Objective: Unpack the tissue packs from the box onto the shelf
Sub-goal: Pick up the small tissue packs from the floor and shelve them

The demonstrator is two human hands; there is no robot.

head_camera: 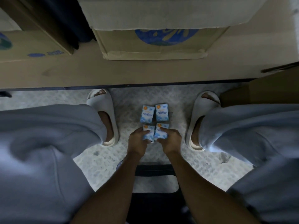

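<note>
Several small blue-and-white tissue packs lie in a two-by-two block on the speckled floor between my feet. The two far packs, one on the left (147, 114) and one on the right (162, 112), lie free. My left hand (138, 139) grips the near left pack (149, 134). My right hand (169, 139) grips the near right pack (161, 134). A cardboard box (155, 44) with a blue print stands on the wooden shelf (113, 71) ahead of my feet.
A second printed cardboard box (32, 46) sits on the shelf at the left. Another brown box (267, 91) stands at the right by my right foot. My knees in grey trousers flank the packs. A dark stool (155, 178) is under me.
</note>
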